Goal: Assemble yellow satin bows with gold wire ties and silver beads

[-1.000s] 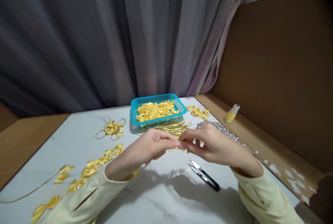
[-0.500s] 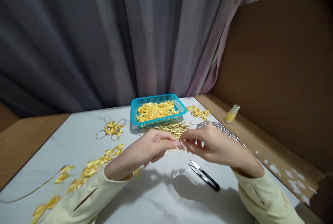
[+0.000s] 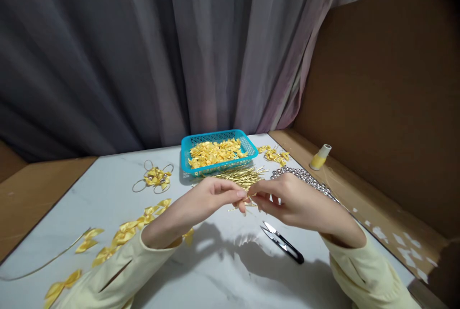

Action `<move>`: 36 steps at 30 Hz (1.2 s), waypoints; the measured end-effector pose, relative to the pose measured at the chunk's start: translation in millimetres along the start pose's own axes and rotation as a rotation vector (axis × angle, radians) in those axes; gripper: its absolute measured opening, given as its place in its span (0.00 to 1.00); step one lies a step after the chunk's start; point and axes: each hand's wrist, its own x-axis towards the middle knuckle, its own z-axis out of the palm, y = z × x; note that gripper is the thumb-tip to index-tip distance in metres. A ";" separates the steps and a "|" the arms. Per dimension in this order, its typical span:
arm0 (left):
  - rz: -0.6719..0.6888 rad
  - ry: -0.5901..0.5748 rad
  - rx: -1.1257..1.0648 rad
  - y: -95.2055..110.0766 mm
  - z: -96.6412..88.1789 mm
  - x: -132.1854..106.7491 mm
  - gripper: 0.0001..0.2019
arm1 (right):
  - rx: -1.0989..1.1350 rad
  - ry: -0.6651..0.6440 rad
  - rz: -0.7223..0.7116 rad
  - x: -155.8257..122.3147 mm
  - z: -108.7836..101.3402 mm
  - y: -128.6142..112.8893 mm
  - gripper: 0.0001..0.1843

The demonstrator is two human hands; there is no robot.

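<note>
Fingertips of both hands meet nearly tip to tip above the table, head view. Left hand: thumb and forefinger drawn together. Right hand: thumb and forefinger curled close, pointing at the left's. Whatever sits between them is too small and too covered to make out; cannot tell whether either pair is clamped on anything. Pale yellow sleeves at both wrists.

Nearest the fingertips, just beyond them: loose pile of thin gold wire stems. Behind it, a blue perforated plastic basket holding small yellow satin bows. Right of the basket, yellow ornaments with fine wire. Heap of silver beads partly behind the right hand.

Thread snips, black-handled, lie on the marbled white table below the right hand, blades apart, tips toward the hands.

Left side: looped-wire ornament with yellow ribbon and beads; below it, a slanting row of larger yellow bows, partly behind the left sleeve; a curved gold cord at a bow.

Far right, on brown board: upright yellow thread cone, white scraps. Grey curtain behind.
</note>
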 end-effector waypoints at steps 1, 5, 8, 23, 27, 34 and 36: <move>0.000 0.007 0.004 0.6 -0.1 -0.1 0.14 | 0.000 0.000 0.001 -0.3 0.1 0.1 0.10; -0.024 0.031 0.019 0.5 0.5 -0.4 0.14 | 0.007 0.014 0.004 -0.9 0.0 -0.3 0.10; -0.052 0.051 0.015 -1.2 1.2 -0.7 0.12 | 0.001 0.015 0.008 -0.4 -0.4 -1.5 0.10; -0.086 0.082 -0.028 1.9 4.5 0.6 0.12 | -0.043 0.005 0.029 -0.8 -0.5 -2.7 0.11; -0.097 0.035 -0.018 5.8 4.9 -1.7 0.14 | -0.055 0.002 0.026 -1.2 -0.2 -2.1 0.10; -0.105 0.022 0.033 2.4 4.1 -1.8 0.13 | -0.083 0.005 0.020 -1.5 0.8 -0.7 0.10; -0.109 0.031 0.020 -0.2 3.8 -1.7 0.14 | -0.089 0.010 0.019 -1.6 0.6 -0.5 0.10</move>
